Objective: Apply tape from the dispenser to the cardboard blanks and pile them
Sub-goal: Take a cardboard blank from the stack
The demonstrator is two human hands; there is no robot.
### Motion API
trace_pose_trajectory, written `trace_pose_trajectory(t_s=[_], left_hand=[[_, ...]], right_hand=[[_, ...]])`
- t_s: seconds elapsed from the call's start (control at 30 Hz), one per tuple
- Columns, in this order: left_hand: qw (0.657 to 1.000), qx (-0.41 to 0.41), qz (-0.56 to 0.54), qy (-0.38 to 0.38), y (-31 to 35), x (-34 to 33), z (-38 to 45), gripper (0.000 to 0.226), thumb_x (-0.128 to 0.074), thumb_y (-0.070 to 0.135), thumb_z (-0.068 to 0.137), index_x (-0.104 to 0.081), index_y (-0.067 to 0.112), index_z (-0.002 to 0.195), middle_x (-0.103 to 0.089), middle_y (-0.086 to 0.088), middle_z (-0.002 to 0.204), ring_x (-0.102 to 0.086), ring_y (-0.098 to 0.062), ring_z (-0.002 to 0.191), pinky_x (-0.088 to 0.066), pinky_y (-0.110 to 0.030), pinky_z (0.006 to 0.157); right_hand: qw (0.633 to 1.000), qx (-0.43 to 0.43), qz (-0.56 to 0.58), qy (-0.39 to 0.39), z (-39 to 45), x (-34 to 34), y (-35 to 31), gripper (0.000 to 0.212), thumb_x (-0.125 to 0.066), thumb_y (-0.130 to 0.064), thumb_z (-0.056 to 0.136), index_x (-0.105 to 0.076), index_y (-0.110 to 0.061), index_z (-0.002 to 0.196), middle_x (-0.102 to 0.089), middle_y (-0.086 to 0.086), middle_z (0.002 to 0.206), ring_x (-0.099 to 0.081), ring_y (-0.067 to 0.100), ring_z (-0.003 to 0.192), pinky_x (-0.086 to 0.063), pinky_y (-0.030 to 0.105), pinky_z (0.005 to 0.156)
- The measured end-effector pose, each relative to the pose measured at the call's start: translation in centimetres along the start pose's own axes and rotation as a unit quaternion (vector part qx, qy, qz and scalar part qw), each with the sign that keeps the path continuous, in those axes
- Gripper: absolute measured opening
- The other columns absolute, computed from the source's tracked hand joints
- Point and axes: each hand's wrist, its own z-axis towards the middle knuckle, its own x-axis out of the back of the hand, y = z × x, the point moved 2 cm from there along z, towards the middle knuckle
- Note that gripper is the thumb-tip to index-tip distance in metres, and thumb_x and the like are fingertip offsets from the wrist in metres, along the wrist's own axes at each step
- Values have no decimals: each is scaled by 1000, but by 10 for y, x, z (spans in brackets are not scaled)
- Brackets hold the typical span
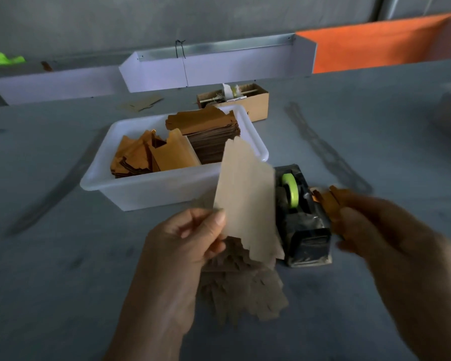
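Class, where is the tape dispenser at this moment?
In the head view, the tape dispenser stands on the table right of centre, between the left hand holding a cardboard blank and the right hand, just in front of the white bin.

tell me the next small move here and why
Probably bring the right hand across to press its tape onto the blank. The left hand pinches that blank upright beside the dispenser, above the pile, and the right hand seems to hold a small orange piece just past the dispenser, though blur hides detail.
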Motion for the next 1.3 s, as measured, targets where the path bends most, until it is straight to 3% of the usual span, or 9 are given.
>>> trace_pose_trajectory(t_s=[0.13, 0.23, 0.33, 0.43, 0.57, 0.67, 0.83, 1.03, 1.3], left_hand=[[995, 38, -78, -51, -1, -9, -10, 15, -71, 25, 56, -73, 12, 63, -68, -5, 68, -65, -9, 61, -52, -16, 55], [985, 79, -121, -98, -3, -13, -15, 10, -71, 18, 54, -70, 9, 59, -62, -7, 60, -63, -11, 54, -54, -19, 52], [980, 91, -86, -153, -5, -11, -15, 18, -78, 18, 56, -74, 8, 70, -68, -14, 76, -68, -19, 65, -59, -27, 63], [978, 70, 6, -195, -5, -12, -14, 42, -82, 36, 65, -72, 16, 101, -72, -9, 105, -69, -26, 98, -52, -47, 90], [988, 37, 72, -129, -4, -20, -13, 42, -75, 40, 62, -72, 24, 101, -75, 1, 96, -70, -19, 92, -51, -39, 82], [990, 33, 94, -95, -5, -26, -15, 38, -73, 38, 60, -73, 25, 96, -75, 5, 87, -71, -12, 83, -48, -27, 72], [992, 28, 99, -67, -8, -31, -19, 31, -74, 35, 60, -73, 24, 88, -75, 4, 80, -70, -12, 76, -54, -29, 69], [988, -34, 144, -33, -15, -38, -21, 25, -66, 37, 62, -69, 33, 86, -72, 6, 70, -68, -10, 64, -57, -35, 61], [990, -57, 122, -43, -14, -42, -25, 20, -66, 34, 64, -70, 20, 78, -67, -8, 62, -61, -23, 55, -51, -41, 52]], right_hand=[[983, -62, 116, -130, -22, -25, -16, 54, -55, -61, 60, -69, -30, 102, -73, -12, 84, -70, 5, 76, -58, 26, 65], [955, -135, 209, -164, -21, -35, -15, 52, -66, -47, 57, -68, -22, 102, -74, -4, 86, -71, 10, 79, -59, 26, 66], [926, -193, 286, -153, -18, -38, -11, 37, -68, -27, 57, -71, -13, 92, -70, 12, 84, -70, 18, 82, -58, 28, 66], [913, -210, 299, -181, -19, -39, -7, 30, -67, -23, 58, -73, -13, 85, -73, 9, 86, -70, 19, 83, -55, 24, 62], [913, -216, 269, -216, -23, -41, 0, 32, -68, -30, 55, -75, -17, 83, -73, 9, 87, -69, 23, 85, -54, 35, 71], [924, -197, 247, -217, -22, -38, 2, 28, -67, -30, 56, -75, -21, 82, -73, 8, 82, -69, 20, 78, -54, 34, 67], [946, -150, 183, -219, -23, -32, -3, 15, -68, -22, 67, -73, -28, 79, -73, 3, 75, -68, 14, 70, -54, 25, 59], [991, 48, -111, -62, -35, -32, -16, 24, -74, -28, 67, -56, -43, 71, -60, -14, 60, -54, -12, 78, -38, -3, 61], [989, 103, 5, -106, -48, -41, -28, 32, -59, -40, 80, -55, -39, 112, -66, -17, 74, -64, -5, 61, -47, 6, 55]])
